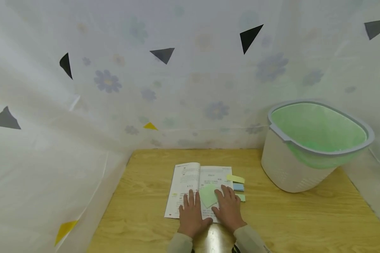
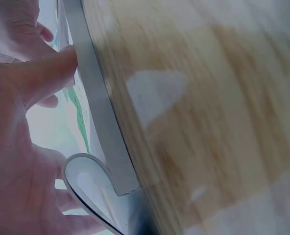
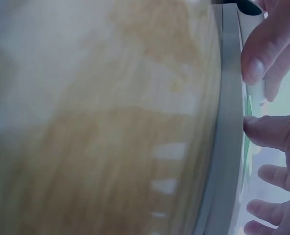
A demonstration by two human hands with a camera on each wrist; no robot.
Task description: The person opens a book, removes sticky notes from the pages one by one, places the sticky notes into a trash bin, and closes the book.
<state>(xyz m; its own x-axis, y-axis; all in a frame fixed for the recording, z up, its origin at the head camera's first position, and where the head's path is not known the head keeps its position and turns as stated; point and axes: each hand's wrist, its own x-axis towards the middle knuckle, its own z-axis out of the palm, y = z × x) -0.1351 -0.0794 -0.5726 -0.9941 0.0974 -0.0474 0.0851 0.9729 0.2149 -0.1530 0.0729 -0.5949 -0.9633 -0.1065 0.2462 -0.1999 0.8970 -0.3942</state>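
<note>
An open book (image 1: pixel 185 175) with printed pages lies on the wooden table. Stuck on its right page is a pale green sticky note (image 1: pixel 208 196). My left hand (image 1: pixel 191 215) rests on the lower left page with fingers straight and its thumb out toward the middle along the bottom edge. Flat over the lower right page lies my right hand (image 1: pixel 229 208), its index finger and thumb close to the note's right side. A yellow tab (image 1: pixel 236 179), a blue tab (image 1: pixel 238 187) and a green tab (image 1: pixel 242 198) stick out from the right page edge. In the left wrist view the left thumb (image 2: pixel 57 71) meets the book's edge.
A grey-rimmed basket (image 1: pixel 285 172) with a green inside stands on the table (image 1: pixel 145 196) at the back right. White flowered sheeting (image 1: pixel 183 105) with black, grey and yellow triangles encloses the back and sides.
</note>
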